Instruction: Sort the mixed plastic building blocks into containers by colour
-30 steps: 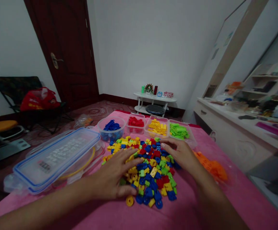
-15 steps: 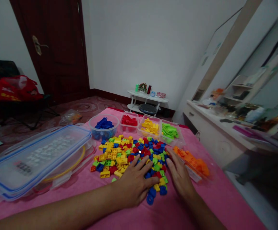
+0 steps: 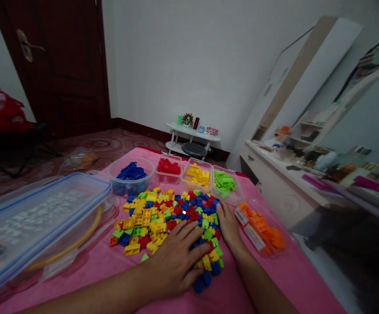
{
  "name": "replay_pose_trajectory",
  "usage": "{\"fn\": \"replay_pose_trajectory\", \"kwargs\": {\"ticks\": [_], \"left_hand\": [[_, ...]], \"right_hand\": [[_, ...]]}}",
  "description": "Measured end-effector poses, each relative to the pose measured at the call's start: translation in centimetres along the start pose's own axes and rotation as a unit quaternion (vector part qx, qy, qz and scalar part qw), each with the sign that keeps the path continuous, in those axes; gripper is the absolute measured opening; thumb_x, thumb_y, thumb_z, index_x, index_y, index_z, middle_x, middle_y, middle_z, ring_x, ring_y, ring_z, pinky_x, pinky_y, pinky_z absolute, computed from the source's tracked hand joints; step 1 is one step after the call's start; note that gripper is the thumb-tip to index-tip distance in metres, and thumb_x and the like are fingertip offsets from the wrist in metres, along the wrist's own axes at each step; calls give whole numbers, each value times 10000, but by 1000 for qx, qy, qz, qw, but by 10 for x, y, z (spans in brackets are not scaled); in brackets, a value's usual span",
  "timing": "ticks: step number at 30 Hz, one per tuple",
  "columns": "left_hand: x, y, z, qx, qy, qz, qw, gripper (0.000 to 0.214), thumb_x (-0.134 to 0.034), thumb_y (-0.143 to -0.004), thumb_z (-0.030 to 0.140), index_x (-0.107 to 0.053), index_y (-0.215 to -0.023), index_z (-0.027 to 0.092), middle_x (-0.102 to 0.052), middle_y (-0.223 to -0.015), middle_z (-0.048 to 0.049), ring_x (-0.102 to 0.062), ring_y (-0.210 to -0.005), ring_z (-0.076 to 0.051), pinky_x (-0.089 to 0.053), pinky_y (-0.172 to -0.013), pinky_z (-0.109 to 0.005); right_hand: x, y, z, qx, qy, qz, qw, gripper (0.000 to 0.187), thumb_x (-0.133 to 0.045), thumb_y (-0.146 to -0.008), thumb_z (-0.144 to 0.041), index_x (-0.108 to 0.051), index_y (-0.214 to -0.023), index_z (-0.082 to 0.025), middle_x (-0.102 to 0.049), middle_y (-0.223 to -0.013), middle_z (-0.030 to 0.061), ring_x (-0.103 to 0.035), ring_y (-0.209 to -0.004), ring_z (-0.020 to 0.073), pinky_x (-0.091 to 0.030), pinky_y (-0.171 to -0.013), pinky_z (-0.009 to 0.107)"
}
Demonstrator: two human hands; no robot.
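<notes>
A heap of small toy bricks in yellow, blue, red and green lies spread on the pink tablecloth. My left hand rests flat on the near end of the heap, fingers stretched out over the bricks. My right hand lies along the heap's right side, fingers extended and touching the bricks. Neither hand holds a brick that I can see.
Behind the heap stand a round tub of blue bricks, a red box, a yellow box and a green box. An orange-brick box lies to the right. A large lidded clear container fills the left.
The view has swung right. My left hand slid rightward across the heap, leaving bricks spread out to its left. My right hand drew back to the heap's right edge.
</notes>
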State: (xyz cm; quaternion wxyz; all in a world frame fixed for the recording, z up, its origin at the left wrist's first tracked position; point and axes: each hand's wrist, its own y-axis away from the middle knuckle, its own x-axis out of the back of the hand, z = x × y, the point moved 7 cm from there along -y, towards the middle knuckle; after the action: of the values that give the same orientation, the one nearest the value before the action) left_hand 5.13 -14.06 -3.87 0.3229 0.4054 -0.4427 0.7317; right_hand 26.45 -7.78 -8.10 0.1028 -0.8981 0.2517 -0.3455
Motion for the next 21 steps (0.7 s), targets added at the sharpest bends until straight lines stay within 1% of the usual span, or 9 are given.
{"fn": "replay_pose_trajectory", "kwargs": {"ticks": [3, 5, 7, 9, 11, 13, 16, 19, 21], "left_hand": [[-2, 0, 0, 0, 6, -7, 1000, 454, -407, -893, 444, -412, -1331, 326, -398, -1413, -44, -276, -1351, -276, -201, -1105, -527], [-3, 0, -1, 0, 12, -10, 1000, 445, -403, -895, 444, -419, -1324, 325, -407, -1405, -37, -282, -1346, -273, -198, -1108, -526], [-2, 1, -1, -1, 17, -11, 1000, 440, -398, -897, 444, -422, -1320, 323, -407, -1404, -35, -284, -1345, -269, -192, -1112, -522], [-1, 1, -1, 0, 22, -12, 1000, 437, -395, -900, 439, -422, -1319, 320, -399, -1411, -39, -277, -1349, -266, -190, -1115, -519], [0, 1, -1, 1, 27, -14, 1000, 433, -397, -901, 428, -423, -1318, 317, -394, -1414, -43, -269, -1355, -267, -189, -1116, -519], [-1, 1, 0, 2, 32, -16, 999, 430, -407, -897, 417, -424, -1316, 318, -401, -1407, -44, -270, -1354, -268, -188, -1116, -523], [-1, 1, 0, 3, 40, -16, 999, 435, -429, -886, 412, -425, -1312, 322, -413, -1394, -42, -280, -1348, -271, -189, -1114, -529], [-1, 1, -1, 7, 43, -15, 999, 437, -442, -881, 400, -426, -1311, 327, -413, -1392, -37, -282, -1346, -277, -190, -1112, -532], [-1, 1, -1, 7, 44, -17, 999, 443, -449, -876, 395, -423, -1314, 330, -411, -1392, -35, -282, -1345, -279, -186, -1112, -534]], "right_hand": [[-11, 2, -14, -43, -102, -58, 992, 593, -403, -855, -580, -549, -1245, -159, -523, -1321, 112, -439, -1249, 236, -275, -1085, 417], [-18, 8, -30, -41, -202, -118, 971, 554, -393, -868, -569, -554, -1242, -193, -550, -1300, 77, -467, -1224, 211, -339, -1045, 377], [-18, 9, -40, -34, -250, -144, 957, 523, -360, -886, -555, -598, -1183, -198, -610, -1216, 68, -522, -1160, 205, -388, -996, 365], [-8, 3, -40, -11, -213, -104, 972, 496, -359, -889, -534, -655, -1071, -181, -646, -1132, 79, -549, -1108, 211, -388, -985, 368], [2, -7, -34, 20, -123, -39, 991, 456, -381, -881, -499, -678, -980, -168, -654, -1086, 92, -549, -1079, 220, -366, -997, 377], [6, -17, -24, 29, -36, -3, 999, 447, -372, -876, -471, -676, -950, -151, -658, -1041, 110, -557, -1034, 236, -368, -982, 396], [1, -27, -9, 24, 44, 12, 999, 480, -337, -874, -441, -646, -1037, -112, -643, -1070, 140, -551, -1039, 252, -365, -980, 418], [-5, -32, -1, 36, 79, 30, 996, 510, -329, -865, -414, -606, -1136, -82, -603, -1158, 162, -515, -1113, 258, -335, -1011, 423], [-6, -34, 1, 38, 96, 44, 994, 518, -346, -849, -410, -604, -1149, -76, -592, -1171, 172, -504, -1125, 268, -326, -1017, 432]]}}
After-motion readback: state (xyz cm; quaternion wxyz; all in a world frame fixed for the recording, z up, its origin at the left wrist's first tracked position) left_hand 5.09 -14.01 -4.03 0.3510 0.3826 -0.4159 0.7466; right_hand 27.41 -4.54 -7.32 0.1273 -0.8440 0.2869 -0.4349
